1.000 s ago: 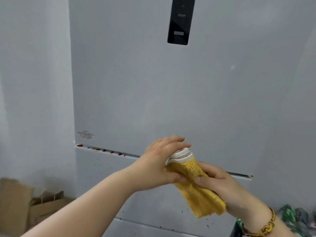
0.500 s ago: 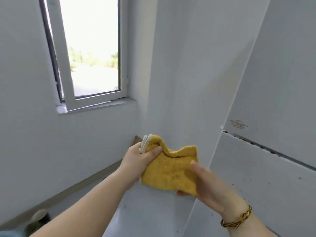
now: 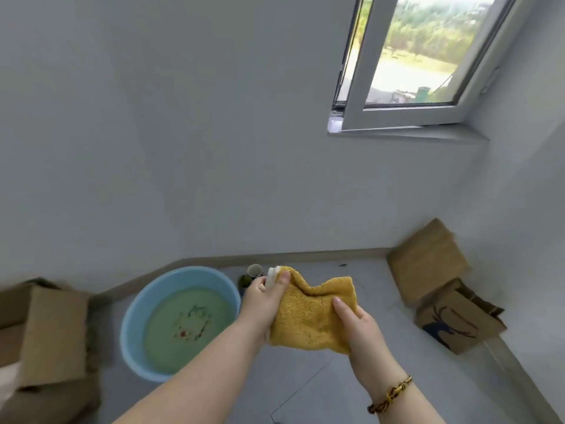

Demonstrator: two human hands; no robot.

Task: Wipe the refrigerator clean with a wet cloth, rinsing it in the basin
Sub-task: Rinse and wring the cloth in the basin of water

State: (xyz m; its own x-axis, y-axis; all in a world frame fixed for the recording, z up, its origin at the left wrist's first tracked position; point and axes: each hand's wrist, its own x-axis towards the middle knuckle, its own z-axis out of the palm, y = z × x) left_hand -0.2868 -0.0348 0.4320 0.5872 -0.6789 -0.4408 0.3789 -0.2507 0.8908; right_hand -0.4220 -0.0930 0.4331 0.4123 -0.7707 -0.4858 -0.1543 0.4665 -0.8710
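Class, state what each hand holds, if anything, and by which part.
Both hold the yellow cloth: the left hand pinches its top left corner, the right hand grips its right edge.

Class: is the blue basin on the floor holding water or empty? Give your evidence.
Not empty: cloudy greenish water fills the basin partway, its blue wall showing above.

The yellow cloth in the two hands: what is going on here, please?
A person holds the yellow cloth spread between both hands, above the floor. The left hand grips its upper corner, the right hand pinches its right edge. A blue basin with greenish water stands on the floor to the left; the cloth is not yet in it. The refrigerator is out of view.
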